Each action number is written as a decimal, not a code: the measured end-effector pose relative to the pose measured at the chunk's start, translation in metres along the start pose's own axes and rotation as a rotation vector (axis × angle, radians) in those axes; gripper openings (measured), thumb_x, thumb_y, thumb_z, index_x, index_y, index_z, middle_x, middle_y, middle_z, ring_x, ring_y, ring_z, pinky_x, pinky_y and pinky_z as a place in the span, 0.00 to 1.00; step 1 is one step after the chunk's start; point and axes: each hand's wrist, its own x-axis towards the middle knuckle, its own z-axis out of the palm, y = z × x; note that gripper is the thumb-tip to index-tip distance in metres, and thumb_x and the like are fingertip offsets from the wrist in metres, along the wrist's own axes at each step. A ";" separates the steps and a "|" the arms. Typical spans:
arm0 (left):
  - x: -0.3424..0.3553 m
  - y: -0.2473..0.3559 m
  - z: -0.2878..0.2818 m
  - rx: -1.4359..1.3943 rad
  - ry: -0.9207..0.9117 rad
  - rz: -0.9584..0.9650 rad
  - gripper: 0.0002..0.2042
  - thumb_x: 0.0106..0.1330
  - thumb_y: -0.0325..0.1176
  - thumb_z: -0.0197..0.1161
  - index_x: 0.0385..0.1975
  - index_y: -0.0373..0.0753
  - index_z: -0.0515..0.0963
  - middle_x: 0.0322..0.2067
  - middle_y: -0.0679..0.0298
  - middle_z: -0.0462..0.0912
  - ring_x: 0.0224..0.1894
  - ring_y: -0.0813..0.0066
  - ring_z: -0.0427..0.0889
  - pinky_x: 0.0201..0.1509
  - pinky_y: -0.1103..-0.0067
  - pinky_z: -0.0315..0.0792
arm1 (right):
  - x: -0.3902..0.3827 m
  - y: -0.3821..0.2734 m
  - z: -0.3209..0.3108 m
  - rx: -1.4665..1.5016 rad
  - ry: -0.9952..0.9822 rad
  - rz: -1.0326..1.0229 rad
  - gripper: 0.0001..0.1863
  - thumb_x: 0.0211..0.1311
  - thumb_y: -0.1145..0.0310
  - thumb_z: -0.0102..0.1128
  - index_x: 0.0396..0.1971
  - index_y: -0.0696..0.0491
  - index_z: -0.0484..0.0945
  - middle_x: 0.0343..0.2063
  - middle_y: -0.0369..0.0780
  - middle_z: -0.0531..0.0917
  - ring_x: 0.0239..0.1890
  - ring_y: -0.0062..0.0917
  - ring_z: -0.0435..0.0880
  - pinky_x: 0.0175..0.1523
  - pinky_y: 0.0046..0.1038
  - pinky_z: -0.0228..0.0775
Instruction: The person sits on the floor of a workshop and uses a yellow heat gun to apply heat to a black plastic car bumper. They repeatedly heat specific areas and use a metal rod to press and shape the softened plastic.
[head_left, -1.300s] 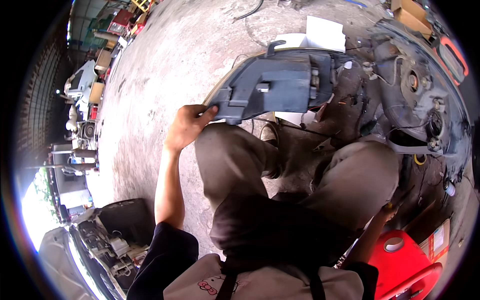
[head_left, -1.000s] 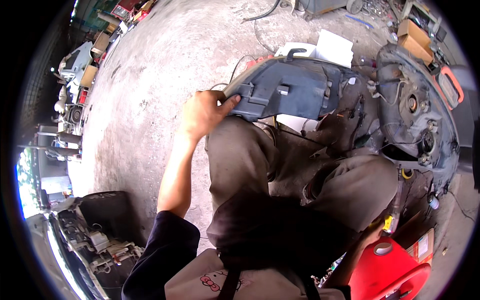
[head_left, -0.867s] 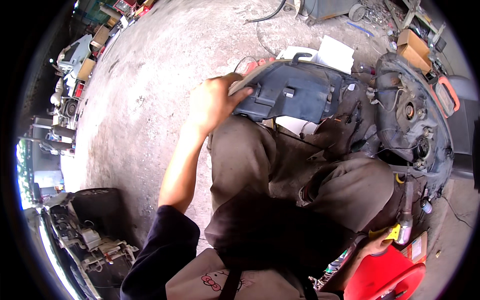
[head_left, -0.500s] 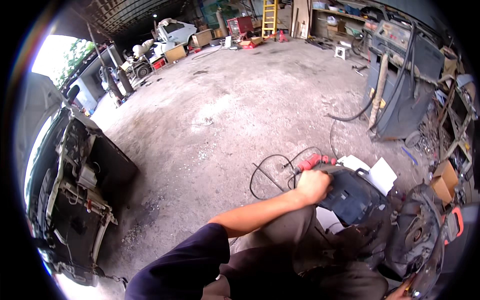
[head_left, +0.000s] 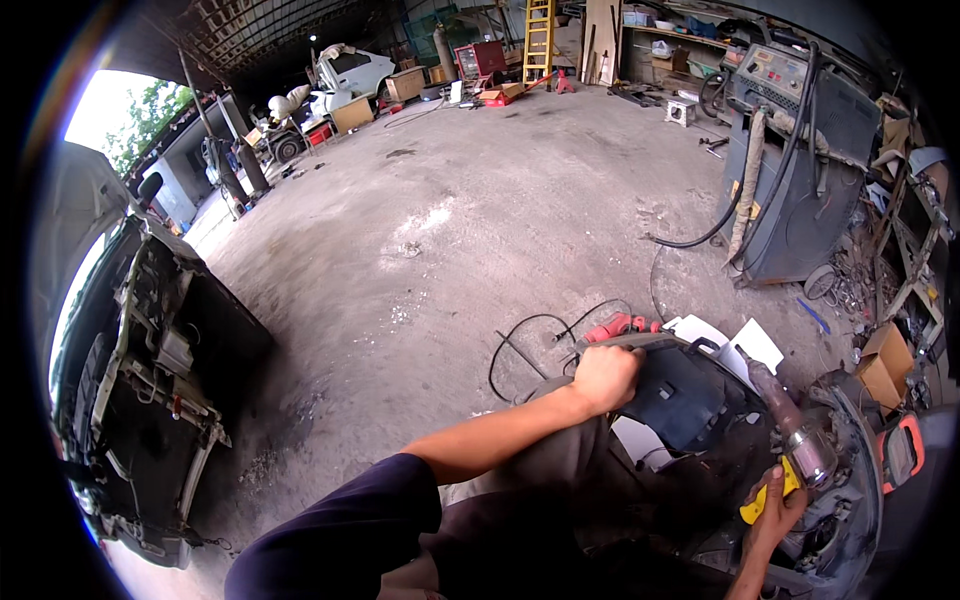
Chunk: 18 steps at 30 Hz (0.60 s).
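My left hand (head_left: 608, 378) is closed over the upper left rim of a large black moulded plastic car part (head_left: 678, 395), which rests close to my legs. My right hand (head_left: 772, 512) is wrapped round the yellow grip of a hand tool (head_left: 812, 458). This tool has a shiny metal middle and a long, dull reddish-brown body that tapers up and left. Its exact kind does not show. It is above the right-hand portion of the black part, and I cannot tell whether they touch. Beyond my left hand lies a red power tool (head_left: 612, 327).
A black cable (head_left: 500, 350) loops on the floor beside white sheets (head_left: 757, 343). A cardboard box (head_left: 885, 362) and a red-orange handle (head_left: 905, 450) are at the right. A grey wheeled machine (head_left: 800, 190) stands farther off. A partly stripped vehicle front (head_left: 160, 370) is at the left.
My right hand has risen from the lower edge into view with the yellow-gripped tool. My left hand keeps its hold on the black part. The view has shifted slightly.
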 end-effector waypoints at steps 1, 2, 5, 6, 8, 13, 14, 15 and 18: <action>0.001 0.002 -0.004 -0.004 -0.024 -0.027 0.08 0.64 0.36 0.60 0.33 0.39 0.80 0.27 0.49 0.84 0.32 0.47 0.85 0.37 0.57 0.77 | -0.004 -0.008 -0.002 0.070 -0.014 0.079 0.19 0.70 0.60 0.64 0.47 0.59 0.72 0.24 0.38 0.75 0.18 0.21 0.74 0.25 0.21 0.67; 0.001 0.003 -0.005 -0.011 -0.018 -0.054 0.08 0.66 0.38 0.60 0.34 0.40 0.81 0.27 0.49 0.84 0.32 0.47 0.85 0.37 0.57 0.78 | -0.009 -0.009 -0.007 0.151 -0.005 0.145 0.20 0.69 0.62 0.60 0.52 0.60 0.71 0.27 0.40 0.76 0.20 0.22 0.74 0.26 0.22 0.68; 0.003 0.007 -0.007 -0.200 0.135 -0.132 0.10 0.67 0.38 0.62 0.40 0.40 0.83 0.24 0.50 0.83 0.30 0.51 0.84 0.35 0.60 0.76 | -0.012 -0.019 -0.020 0.310 -0.087 0.180 0.25 0.63 0.65 0.55 0.58 0.60 0.69 0.31 0.43 0.77 0.23 0.23 0.75 0.27 0.23 0.69; 0.003 0.006 -0.009 -0.307 0.249 -0.153 0.10 0.68 0.37 0.63 0.41 0.40 0.84 0.21 0.53 0.81 0.25 0.57 0.84 0.32 0.65 0.74 | -0.011 -0.021 -0.022 0.329 -0.116 0.171 0.26 0.62 0.65 0.55 0.59 0.60 0.69 0.32 0.43 0.77 0.23 0.24 0.75 0.28 0.23 0.69; 0.004 -0.001 -0.019 -0.810 0.208 -0.282 0.10 0.68 0.29 0.61 0.46 0.35 0.81 0.20 0.73 0.67 0.25 0.87 0.65 0.26 0.81 0.60 | -0.011 -0.025 -0.023 0.335 -0.129 0.169 0.26 0.61 0.68 0.54 0.59 0.60 0.68 0.33 0.43 0.77 0.24 0.24 0.75 0.29 0.23 0.69; -0.002 -0.020 -0.034 -1.476 0.216 -0.322 0.25 0.55 0.17 0.51 0.57 0.32 0.72 0.30 0.72 0.66 0.28 0.84 0.64 0.28 0.84 0.60 | -0.013 -0.020 -0.025 0.267 -0.173 0.120 0.24 0.65 0.71 0.63 0.58 0.59 0.67 0.33 0.42 0.76 0.21 0.21 0.74 0.25 0.22 0.67; 0.002 -0.022 -0.036 -1.517 0.222 -0.312 0.27 0.52 0.16 0.51 0.57 0.32 0.71 0.32 0.71 0.66 0.28 0.83 0.64 0.28 0.84 0.60 | -0.012 -0.019 -0.022 0.248 -0.144 0.117 0.24 0.65 0.71 0.64 0.57 0.59 0.67 0.33 0.41 0.76 0.20 0.21 0.74 0.24 0.22 0.67; 0.001 -0.023 -0.035 -1.560 0.225 -0.317 0.29 0.50 0.15 0.50 0.58 0.32 0.70 0.33 0.70 0.66 0.29 0.82 0.64 0.28 0.84 0.60 | -0.015 -0.017 -0.021 0.223 -0.116 0.126 0.24 0.65 0.71 0.65 0.57 0.58 0.67 0.33 0.41 0.76 0.19 0.20 0.73 0.24 0.22 0.66; 0.002 -0.029 -0.039 -1.660 0.241 -0.310 0.32 0.44 0.15 0.47 0.57 0.33 0.70 0.38 0.66 0.68 0.35 0.75 0.68 0.31 0.81 0.64 | -0.014 -0.012 -0.020 0.208 -0.121 0.119 0.23 0.68 0.70 0.65 0.57 0.58 0.67 0.31 0.40 0.75 0.18 0.20 0.72 0.23 0.21 0.65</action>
